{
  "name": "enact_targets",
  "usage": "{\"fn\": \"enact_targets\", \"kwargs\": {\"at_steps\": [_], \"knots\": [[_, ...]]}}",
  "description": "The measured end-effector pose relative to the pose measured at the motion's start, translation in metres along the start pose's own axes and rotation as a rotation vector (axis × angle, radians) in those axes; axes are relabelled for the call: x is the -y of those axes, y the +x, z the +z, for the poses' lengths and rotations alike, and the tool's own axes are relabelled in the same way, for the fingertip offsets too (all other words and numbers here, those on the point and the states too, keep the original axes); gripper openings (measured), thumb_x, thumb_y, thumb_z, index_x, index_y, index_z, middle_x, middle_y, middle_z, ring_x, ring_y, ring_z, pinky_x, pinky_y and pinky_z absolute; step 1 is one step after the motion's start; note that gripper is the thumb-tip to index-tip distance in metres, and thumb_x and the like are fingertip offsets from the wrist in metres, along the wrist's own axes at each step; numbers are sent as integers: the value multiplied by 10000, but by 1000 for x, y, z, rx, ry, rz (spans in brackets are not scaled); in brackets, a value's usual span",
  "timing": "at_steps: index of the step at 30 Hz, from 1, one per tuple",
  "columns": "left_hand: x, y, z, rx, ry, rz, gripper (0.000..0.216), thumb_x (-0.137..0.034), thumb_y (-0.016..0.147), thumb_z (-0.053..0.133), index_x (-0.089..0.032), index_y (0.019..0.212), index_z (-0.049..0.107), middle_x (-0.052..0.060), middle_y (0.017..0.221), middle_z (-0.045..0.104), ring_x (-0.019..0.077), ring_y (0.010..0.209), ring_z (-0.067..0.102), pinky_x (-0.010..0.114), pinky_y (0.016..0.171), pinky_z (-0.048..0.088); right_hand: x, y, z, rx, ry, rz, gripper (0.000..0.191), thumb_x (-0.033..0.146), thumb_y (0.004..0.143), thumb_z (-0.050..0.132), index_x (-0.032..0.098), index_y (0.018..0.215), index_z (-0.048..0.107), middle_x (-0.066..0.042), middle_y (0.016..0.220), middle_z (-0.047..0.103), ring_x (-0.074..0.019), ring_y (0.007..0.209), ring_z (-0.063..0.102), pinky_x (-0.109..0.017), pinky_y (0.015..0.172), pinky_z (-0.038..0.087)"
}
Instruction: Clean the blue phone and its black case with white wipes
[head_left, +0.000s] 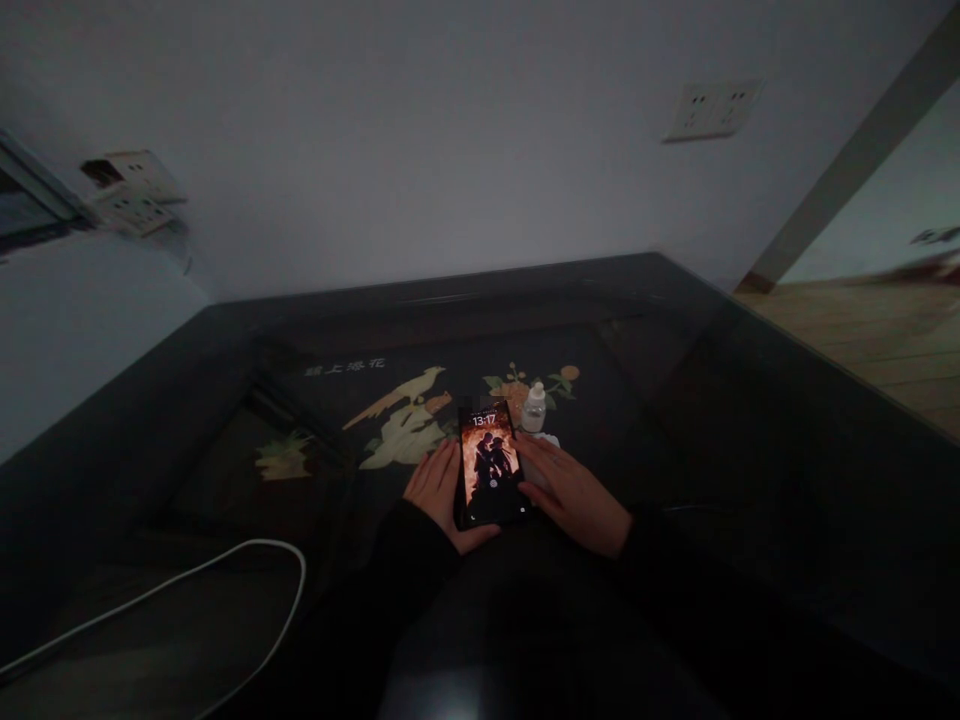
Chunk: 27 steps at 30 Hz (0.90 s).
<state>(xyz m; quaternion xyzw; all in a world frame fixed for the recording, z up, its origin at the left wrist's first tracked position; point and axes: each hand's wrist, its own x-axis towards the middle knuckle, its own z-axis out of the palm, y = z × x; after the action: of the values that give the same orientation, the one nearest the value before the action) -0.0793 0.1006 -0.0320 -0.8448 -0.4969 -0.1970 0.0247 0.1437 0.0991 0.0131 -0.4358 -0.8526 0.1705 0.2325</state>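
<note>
A smartphone [491, 465] with its screen lit shows 13:17 over an orange and dark picture. My left hand [439, 490] holds its left edge, the thumb reaching along the bottom edge. On the other side, my right hand [574, 495] grips the right edge with its fingers. Just beyond the right fingers stands a small clear bottle [533, 410] with a white cap. Something small and white [550, 439] lies between that bottle and my right hand; I cannot make out what it is.
The dark glossy table [615, 300] bears a bird-and-flower picture [409, 395]. A white cable [259, 543] loops at the lower left. Wall sockets [712, 110] sit at the upper right, with more sockets [139, 190] at the left. Wooden floor [847, 330] shows at the right.
</note>
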Motion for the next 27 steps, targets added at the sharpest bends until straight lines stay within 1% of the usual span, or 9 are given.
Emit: {"fn": "enact_targets", "kwargs": {"at_steps": [7, 12, 19, 24, 27], "knots": [[-1, 0, 1, 8, 2, 3, 1041, -701, 518, 478, -48, 1292, 240, 197, 1290, 368, 302, 1208, 312, 468, 963, 290, -2, 0, 1, 4, -5, -7, 491, 262, 833, 424, 178, 1293, 270, -87, 1307, 384, -187, 1229, 307, -413, 1018, 286], [0, 0, 0, 16, -21, 0, 1052, -692, 517, 489, -51, 1304, 214, 200, 1305, 344, 309, 1217, 293, 477, 972, 271, -2, -1, 1, 13, -15, -13, 489, 257, 839, 416, 175, 1296, 264, -84, 1316, 373, -177, 1235, 295, -404, 1024, 280], [0, 1, 1, 5, -2, 7, 1043, -706, 518, 473, -28, 1282, 261, 206, 1288, 366, 303, 1204, 316, 465, 968, 290, -1, -1, 0, 22, -21, -12, 481, 257, 840, 413, 180, 1294, 271, -83, 1317, 372, -181, 1240, 287, -417, 1022, 278], [2, -1, 4, 9, -27, 1, 1046, -697, 512, 481, -41, 1292, 245, 200, 1299, 353, 310, 1213, 298, 483, 969, 278, -1, 0, 0, 21, -12, -7, 477, 254, 839, 413, 172, 1289, 278, -91, 1310, 381, -186, 1233, 301, -418, 1015, 292], [3, -1, 3, -6, -35, -1, 1044, -698, 504, 486, -55, 1293, 250, 192, 1293, 367, 309, 1205, 314, 481, 964, 286, 0, 0, 0, 16, -17, -15, 499, 260, 833, 419, 190, 1301, 258, -85, 1314, 376, -193, 1236, 297, -433, 1011, 292]]}}
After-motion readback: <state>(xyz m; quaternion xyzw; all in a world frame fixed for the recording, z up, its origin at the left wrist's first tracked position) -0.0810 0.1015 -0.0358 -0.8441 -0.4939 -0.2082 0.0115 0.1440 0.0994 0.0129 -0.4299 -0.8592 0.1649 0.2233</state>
